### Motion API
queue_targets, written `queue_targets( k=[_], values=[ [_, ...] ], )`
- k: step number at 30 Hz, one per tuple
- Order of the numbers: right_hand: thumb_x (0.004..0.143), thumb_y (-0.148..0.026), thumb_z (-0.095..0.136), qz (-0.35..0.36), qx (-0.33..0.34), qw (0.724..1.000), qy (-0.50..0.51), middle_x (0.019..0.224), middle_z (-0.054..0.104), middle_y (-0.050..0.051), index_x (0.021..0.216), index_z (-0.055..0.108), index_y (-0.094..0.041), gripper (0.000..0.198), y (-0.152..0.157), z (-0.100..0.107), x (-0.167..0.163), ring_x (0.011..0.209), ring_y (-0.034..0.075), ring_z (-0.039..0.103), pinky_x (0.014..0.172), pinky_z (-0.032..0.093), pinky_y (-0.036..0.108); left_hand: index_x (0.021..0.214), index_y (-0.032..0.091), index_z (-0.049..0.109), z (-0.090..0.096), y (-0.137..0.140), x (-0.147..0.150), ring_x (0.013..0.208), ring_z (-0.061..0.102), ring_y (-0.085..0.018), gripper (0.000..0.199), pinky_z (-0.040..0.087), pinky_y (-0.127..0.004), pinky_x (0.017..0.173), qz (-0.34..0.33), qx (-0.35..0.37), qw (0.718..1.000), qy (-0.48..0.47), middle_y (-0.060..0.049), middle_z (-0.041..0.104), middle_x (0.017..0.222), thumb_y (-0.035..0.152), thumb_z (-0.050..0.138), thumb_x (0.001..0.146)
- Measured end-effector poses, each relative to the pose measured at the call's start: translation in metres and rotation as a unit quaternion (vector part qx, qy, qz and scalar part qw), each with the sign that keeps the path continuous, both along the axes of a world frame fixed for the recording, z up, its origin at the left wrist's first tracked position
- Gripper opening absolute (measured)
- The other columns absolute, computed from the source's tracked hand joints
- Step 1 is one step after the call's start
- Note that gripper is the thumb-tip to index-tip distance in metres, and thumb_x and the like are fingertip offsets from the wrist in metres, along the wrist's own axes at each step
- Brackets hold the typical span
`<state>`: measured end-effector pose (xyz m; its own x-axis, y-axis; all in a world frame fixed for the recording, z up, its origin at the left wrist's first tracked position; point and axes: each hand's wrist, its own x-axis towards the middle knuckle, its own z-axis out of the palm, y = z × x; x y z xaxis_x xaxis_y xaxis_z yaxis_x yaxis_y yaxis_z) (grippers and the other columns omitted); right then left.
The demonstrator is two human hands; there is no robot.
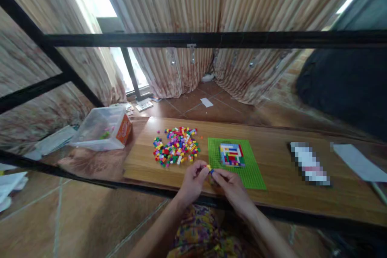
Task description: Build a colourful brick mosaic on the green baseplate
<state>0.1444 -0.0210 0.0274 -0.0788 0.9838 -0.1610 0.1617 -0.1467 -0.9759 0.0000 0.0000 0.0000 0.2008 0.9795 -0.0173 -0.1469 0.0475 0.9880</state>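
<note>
My left hand (196, 177) pinches a small yellow toy brick (208, 167) between thumb and fingers. Close against it, my right hand (229, 183) is closed on a small blue toy brick (211, 171). The two bricks meet or nearly meet; I cannot tell whether they are joined. Both hands are above the table's near edge, by the left side of a green baseplate (252, 173). On that baseplate stands a low rectangular build of multicoloured bricks (231, 155). A loose pile of mixed bricks (177, 146) lies beyond my left hand.
A clear plastic box with an orange label (98, 127) is left of the wooden tabletop (272, 161). To the right lie a pixelated phone-like object (310, 164) and a white sheet (359, 162). A black metal bar (169, 40) crosses in front of the curtains.
</note>
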Motion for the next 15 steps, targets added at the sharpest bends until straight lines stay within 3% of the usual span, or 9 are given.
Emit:
queue_targets(
  k=[4, 7, 10, 15],
  values=[
    [0.079, -0.059, 0.062, -0.059, 0.021, 0.997, -0.044, 0.082, 0.074, 0.006, 0.084, 0.078, -0.019, 0.043, -0.001, -0.013, 0.023, 0.078, 0.021, 0.065, 0.074, 0.05, 0.033, 0.074, 0.017, 0.054, -0.004, 0.004, -0.004, 0.059, 0.042, -0.01, 0.029, 0.036, -0.023, 0.059, 0.044, -0.015, 0.999, 0.026, 0.004, 0.047, 0.064, 0.044, 0.062, 0.082],
    [0.081, -0.054, 0.062, -0.102, 0.094, 0.982, -0.126, 0.095, 0.075, 0.007, 0.091, 0.078, -0.023, 0.037, 0.006, -0.012, 0.05, 0.091, 0.024, 0.066, 0.084, 0.051, 0.037, 0.073, 0.017, 0.055, -0.009, 0.009, -0.011, 0.061, 0.041, -0.01, 0.026, 0.035, -0.023, 0.059, 0.083, 0.0, 0.995, 0.054, 0.004, 0.046, 0.065, 0.04, 0.063, 0.082],
    [0.081, -0.053, 0.062, -0.125, 0.151, 0.961, -0.196, 0.097, 0.073, 0.009, 0.087, 0.078, -0.023, 0.035, 0.021, -0.007, 0.077, 0.09, 0.023, 0.066, 0.079, 0.051, 0.035, 0.074, 0.017, 0.056, -0.013, 0.011, -0.017, 0.062, 0.043, -0.011, 0.023, 0.037, -0.023, 0.061, 0.085, 0.021, 0.993, 0.077, 0.003, 0.048, 0.067, 0.037, 0.061, 0.084],
    [0.082, -0.055, 0.057, -0.146, 0.188, 0.926, -0.294, 0.095, 0.07, 0.009, 0.084, 0.077, -0.022, 0.039, 0.058, -0.006, 0.102, 0.083, 0.021, 0.063, 0.072, 0.05, 0.035, 0.08, 0.016, 0.059, -0.014, 0.008, -0.018, 0.065, 0.046, -0.012, 0.02, 0.038, -0.024, 0.063, 0.057, 0.056, 0.986, 0.147, 0.002, 0.052, 0.071, 0.035, 0.058, 0.088]
  ],
)
